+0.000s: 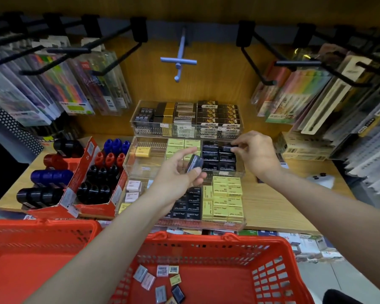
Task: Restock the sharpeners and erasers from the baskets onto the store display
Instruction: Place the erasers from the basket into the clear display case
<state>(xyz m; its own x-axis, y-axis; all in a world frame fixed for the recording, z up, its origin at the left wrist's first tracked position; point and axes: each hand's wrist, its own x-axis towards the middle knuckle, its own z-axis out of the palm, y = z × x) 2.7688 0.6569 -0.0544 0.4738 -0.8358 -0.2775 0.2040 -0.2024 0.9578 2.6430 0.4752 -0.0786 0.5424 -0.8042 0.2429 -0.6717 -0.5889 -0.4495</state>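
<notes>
Erasers first, head view: you've got one dark eraser (195,163) pinched in your left hand (180,172), held over the middle clear tray (127,163), just beside its black-eraser compartment (218,159). Your right hand (255,152) pinches a second black eraser (226,148) at that compartment's back row. They should be light, stiff little blocks w/ slick wrap, so grip the long edges, not the faces. More erasers (160,279) lie loose in the right red basket (270,273). Left basket (31,238) contents are cut off; labels too blurred to read, probably same brand.
</notes>
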